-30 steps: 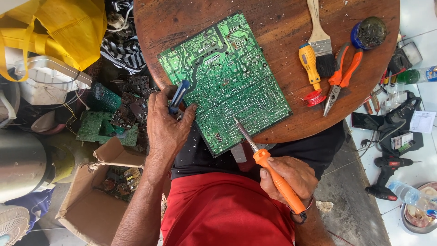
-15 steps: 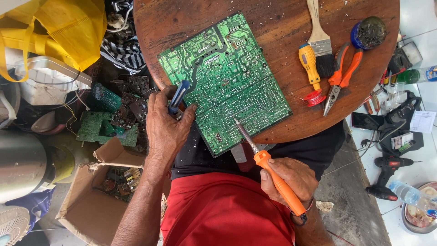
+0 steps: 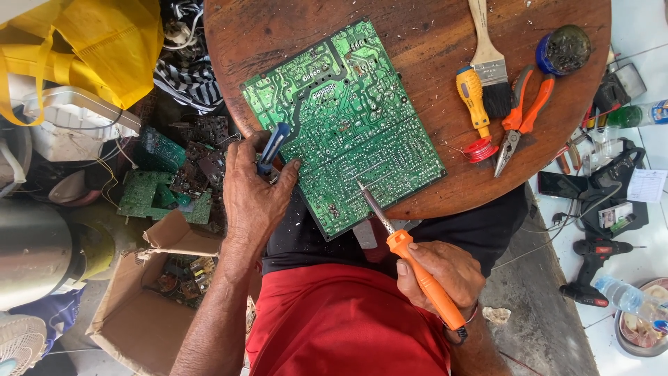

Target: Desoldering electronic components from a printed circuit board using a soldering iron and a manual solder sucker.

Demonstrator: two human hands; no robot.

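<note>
Green and densely traced, a large rectangular circuit board [image 3: 344, 125] lies solder side up and slightly askew on the round dark wooden worktop [image 3: 417, 35], its near corner overhanging the worktop's edge above the person's lap. The left hand [image 3: 254, 195] rests at the board's left edge, fingers closed around a small blue-handled tool [image 3: 271, 148] whose tip I cannot make out, with the thumb pressed on the board's margin. The right hand [image 3: 438, 275] is clamped on the orange handle of a soldering iron [image 3: 407, 254], and the iron's metal shaft slants up and left so that its tip touches the board near the lower middle. The two hands are well apart, one on each side of the board.

To the right of the board on the worktop lie a yellow-handled screwdriver [image 3: 473, 101], a flat paintbrush with a pale wooden handle [image 3: 487, 63], orange-handled pliers [image 3: 522, 115], a small red spool of wire [image 3: 481, 150] and a round blue tin [image 3: 562, 50]. Down on the floor at the left sits an open cardboard box [image 3: 132, 313] with scrap circuit boards [image 3: 163, 188] heaped just beyond it.
</note>
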